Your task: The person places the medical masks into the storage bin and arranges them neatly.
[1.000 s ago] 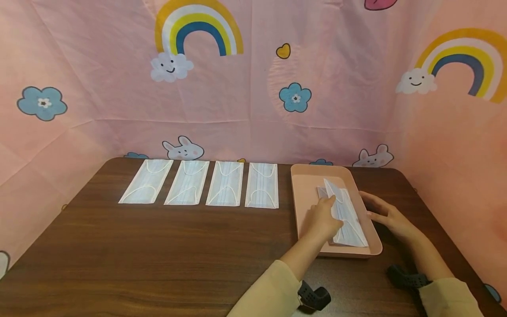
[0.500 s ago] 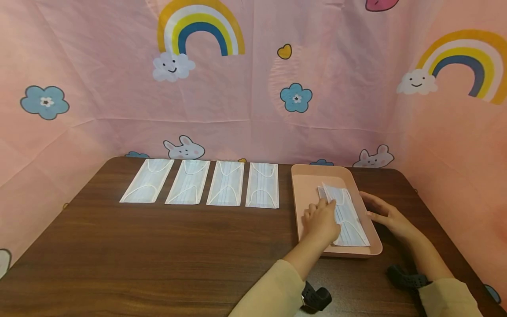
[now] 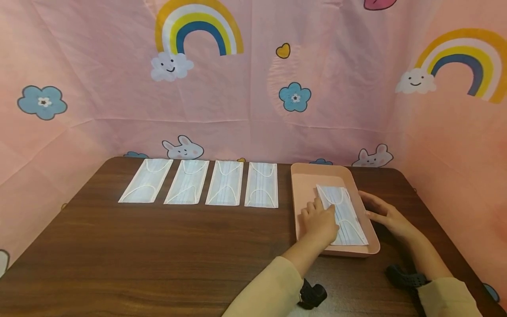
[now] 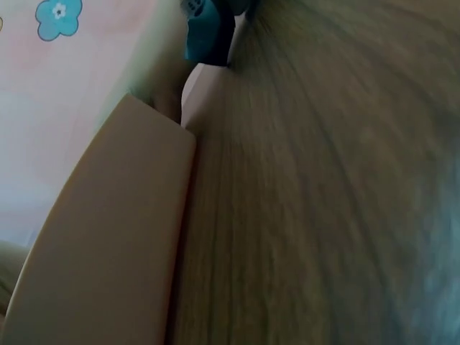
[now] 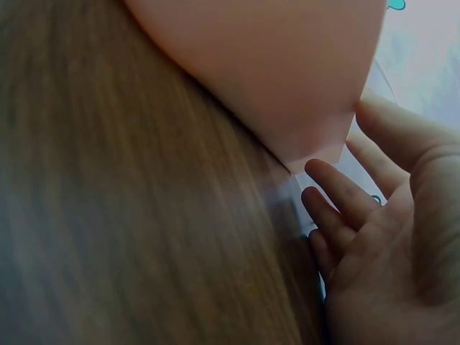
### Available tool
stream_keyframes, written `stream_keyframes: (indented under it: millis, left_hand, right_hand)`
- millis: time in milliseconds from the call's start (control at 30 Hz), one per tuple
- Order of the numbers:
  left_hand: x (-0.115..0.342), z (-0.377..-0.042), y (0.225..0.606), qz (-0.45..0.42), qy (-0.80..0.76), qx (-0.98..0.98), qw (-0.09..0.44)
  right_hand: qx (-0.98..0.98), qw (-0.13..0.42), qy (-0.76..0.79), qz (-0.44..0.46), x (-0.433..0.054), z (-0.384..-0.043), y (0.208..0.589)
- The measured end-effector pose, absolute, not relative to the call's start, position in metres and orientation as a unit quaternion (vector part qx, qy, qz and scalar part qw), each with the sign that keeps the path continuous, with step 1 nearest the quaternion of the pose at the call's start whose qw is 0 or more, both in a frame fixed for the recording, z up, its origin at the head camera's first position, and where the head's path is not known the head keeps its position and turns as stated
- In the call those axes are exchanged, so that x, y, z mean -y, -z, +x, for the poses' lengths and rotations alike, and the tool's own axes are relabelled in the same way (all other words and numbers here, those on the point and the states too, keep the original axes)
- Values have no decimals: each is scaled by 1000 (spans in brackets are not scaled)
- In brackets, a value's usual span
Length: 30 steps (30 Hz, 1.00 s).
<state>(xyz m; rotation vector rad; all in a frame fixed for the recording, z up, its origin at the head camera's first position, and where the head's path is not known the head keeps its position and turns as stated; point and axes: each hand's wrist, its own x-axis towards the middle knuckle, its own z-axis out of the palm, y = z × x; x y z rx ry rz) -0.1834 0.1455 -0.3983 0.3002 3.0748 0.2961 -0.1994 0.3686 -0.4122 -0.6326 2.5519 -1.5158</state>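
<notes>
A pale pink tray (image 3: 310,176) stands at the right of the table. Inside it lies a pleated, light blue face mask (image 3: 349,226), flat, with its white ear loops on top. My left hand (image 3: 320,226) reaches in over the mask's left side, index fingertip resting on it and the other fingers slightly bent. Outside the tray's right wall, my right hand (image 3: 392,220) has its fingers extended. The right wrist view shows its thumb (image 5: 392,129) at the tray's edge. In the left wrist view the tray's outer wall (image 4: 108,223) hides the left hand's fingers.
Several more face masks (image 3: 224,182) lie in a spaced row along the back of the brown wooden table (image 3: 158,255), left of the tray. A pink patterned cloth (image 3: 336,88) hangs behind and at the sides. Dark wrist devices (image 3: 313,295) sit below both hands.
The raised left edge of the mask in the tray has come down and now lies flat. My left hand has shifted slightly down and left; the right hand has stayed beside the tray.
</notes>
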Motion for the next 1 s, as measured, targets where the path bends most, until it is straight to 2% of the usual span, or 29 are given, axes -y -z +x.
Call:
stream_keyframes:
  millis: [333,733,1000]
  left_hand:
    - [-138,-186,398,124,-73,-989,27]
    - [-114,-187,392,184,-214,-959,40]
    - [-96,-191,377,234,-265,-935,22]
  right_hand:
    - [-831,48,505,-227,-369,-200,412]
    - [-835,46,502,-219,-370,-201,415]
    - [-833,47,507,-219,-371,-203,415]
